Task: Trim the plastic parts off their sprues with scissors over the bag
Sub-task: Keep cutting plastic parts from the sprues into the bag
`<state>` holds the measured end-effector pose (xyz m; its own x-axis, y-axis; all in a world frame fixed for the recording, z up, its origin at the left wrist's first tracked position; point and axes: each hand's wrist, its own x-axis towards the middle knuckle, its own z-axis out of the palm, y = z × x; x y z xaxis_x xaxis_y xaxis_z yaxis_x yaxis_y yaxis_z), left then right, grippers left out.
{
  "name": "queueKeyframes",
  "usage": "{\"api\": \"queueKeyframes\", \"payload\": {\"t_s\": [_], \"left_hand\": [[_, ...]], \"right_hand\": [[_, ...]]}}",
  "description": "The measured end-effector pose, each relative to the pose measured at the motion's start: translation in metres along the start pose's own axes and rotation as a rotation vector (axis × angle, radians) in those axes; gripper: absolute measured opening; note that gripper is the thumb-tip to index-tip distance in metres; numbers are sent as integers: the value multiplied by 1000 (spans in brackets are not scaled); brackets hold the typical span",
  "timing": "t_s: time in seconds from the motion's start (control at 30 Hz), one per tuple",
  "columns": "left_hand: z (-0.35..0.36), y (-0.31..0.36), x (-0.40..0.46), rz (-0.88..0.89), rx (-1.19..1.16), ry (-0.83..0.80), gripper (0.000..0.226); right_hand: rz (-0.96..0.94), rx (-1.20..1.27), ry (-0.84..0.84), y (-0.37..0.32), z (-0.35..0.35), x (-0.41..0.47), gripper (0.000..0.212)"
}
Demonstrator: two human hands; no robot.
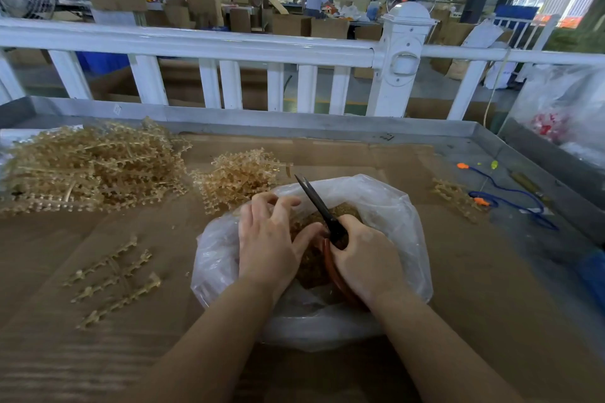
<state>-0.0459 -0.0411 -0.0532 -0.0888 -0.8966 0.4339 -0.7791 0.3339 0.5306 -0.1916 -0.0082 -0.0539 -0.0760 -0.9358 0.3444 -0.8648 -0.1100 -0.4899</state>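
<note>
On the cardboard-covered workbench (458, 271), big sprue piles (91, 170) remain untrimmed; the clear bag (386, 206) holds many cut parts. Right hand (366, 258) grips the scissors (319, 206); left hand (265, 239), fingers spread, holds nothing visible.

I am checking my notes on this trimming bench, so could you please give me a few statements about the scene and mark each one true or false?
1. The right hand holds the scissors. True.
2. The scissor blades point toward the person. False: they point away, up and to the left, over the bag.
3. The largest pile of sprues lies to the left of the bag. True.
4. The bag is opaque black. False: it is clear plastic, with tan pieces visible inside.
5. The left hand rests on the white railing. False: it is at the mouth of the bag, fingers spread.
</note>
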Motion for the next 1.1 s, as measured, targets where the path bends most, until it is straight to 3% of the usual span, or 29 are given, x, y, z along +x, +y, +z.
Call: {"api": "queueKeyframes", "payload": {"t_s": [0.1, 0.2, 0.33, 0.43, 0.53, 0.67, 0.77, 0.87, 1.1], "left_hand": [[-3, 1, -3, -11, -200, 54, 22], [-6, 1, -5, 19, -273, 50, 36], [-3, -1, -5, -14, -115, 107, 38], [-3, -5, -3, -190, 26, 61, 61], [-3, -8, -1, -208, 63, 12, 72], [-4, -8, 1, -206, 35, 27, 64], [-8, -6, 5, -157, -9, 21, 42], [-13, 0, 9, -120, -141, -6, 21], [-9, 4, 18, -424, -774, -116, 16]], "right_hand": [[21, -10, 6, 0, 1, 0, 25], [31, -12, 13, 0, 2, 1, 26], [35, -1, 17, 0, 2, 1, 28], [31, 3, 19, 0, 2, 1, 27], [32, 6, 19, 0, 3, 1, 27], [30, 18, 17, 1, 3, 1, 27], [32, 27, 19, 1, 3, 1, 29], [39, 57, 12, 2, 2, 1, 30], [36, 66, 16, 2, 0, 1, 33]]}}
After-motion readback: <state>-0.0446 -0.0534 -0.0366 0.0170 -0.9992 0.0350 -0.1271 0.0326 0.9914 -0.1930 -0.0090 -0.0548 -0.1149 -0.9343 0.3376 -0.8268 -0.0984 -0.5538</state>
